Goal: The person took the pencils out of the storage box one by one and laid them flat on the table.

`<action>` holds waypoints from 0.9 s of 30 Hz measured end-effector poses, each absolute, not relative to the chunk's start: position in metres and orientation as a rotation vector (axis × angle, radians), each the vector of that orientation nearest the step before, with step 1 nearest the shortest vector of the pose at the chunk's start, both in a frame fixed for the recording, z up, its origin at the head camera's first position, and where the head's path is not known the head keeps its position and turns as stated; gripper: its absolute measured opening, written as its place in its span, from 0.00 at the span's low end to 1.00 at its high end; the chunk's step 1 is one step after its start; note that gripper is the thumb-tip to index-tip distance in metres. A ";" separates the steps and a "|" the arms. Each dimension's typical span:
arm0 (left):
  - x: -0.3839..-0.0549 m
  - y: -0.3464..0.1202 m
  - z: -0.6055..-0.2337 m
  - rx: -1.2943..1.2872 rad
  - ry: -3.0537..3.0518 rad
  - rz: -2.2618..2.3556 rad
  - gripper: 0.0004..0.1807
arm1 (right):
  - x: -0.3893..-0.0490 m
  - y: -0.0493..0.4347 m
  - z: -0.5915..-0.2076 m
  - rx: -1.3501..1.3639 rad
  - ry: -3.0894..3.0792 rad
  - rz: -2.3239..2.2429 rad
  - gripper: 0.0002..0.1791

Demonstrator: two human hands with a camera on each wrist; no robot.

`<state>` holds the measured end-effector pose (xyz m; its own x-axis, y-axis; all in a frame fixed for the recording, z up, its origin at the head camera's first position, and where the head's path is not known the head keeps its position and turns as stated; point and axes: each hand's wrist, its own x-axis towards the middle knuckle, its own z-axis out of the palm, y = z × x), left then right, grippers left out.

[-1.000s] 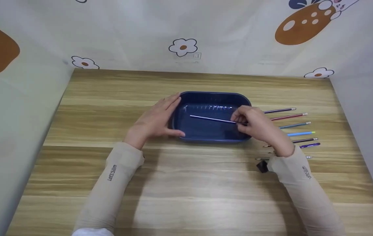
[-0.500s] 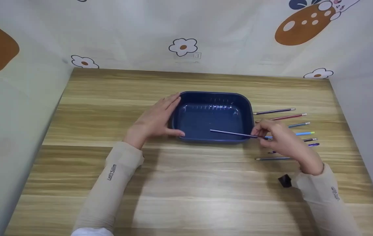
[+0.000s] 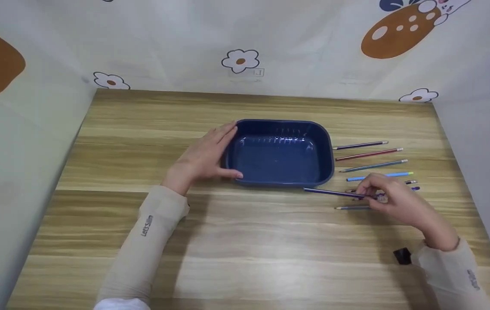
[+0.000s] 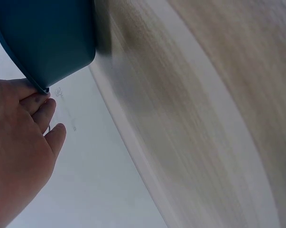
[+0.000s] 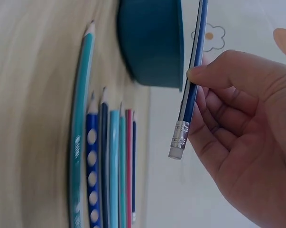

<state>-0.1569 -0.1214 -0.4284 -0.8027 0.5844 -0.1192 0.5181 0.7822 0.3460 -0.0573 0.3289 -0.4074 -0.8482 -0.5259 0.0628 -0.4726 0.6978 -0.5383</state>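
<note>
A dark blue rectangular tray stands on the wooden table. My left hand rests against its left end, fingers straight along the rim and thumb on the near corner. Between thumb and fingers my right hand pinches a dark blue striped pencil near its silver-collared white eraser. That pencil points left, passing just in front of the tray's near right corner in the head view. Below the right hand lie more pencils, partly covered by it: a blue dotted one and a teal one among them.
Right of the tray, several pencils lie in a loose row, among them a red pencil, a bright blue one and a dark one. A black object sits at the right cuff. Patterned cloth hangs behind the table.
My right hand has carried the pencil from over the tray to the right and nearer me, over the row of pencils. My left hand has stayed on the tray.
</note>
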 end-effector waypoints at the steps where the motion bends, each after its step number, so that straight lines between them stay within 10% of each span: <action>1: -0.157 -0.121 -0.428 0.865 2.753 0.438 0.70 | -0.055 0.333 -0.408 -0.829 2.814 -0.846 0.18; 27: -0.157 -0.122 -0.429 0.862 2.751 0.424 0.69 | -0.026 0.392 -0.448 -0.682 2.827 -0.748 0.21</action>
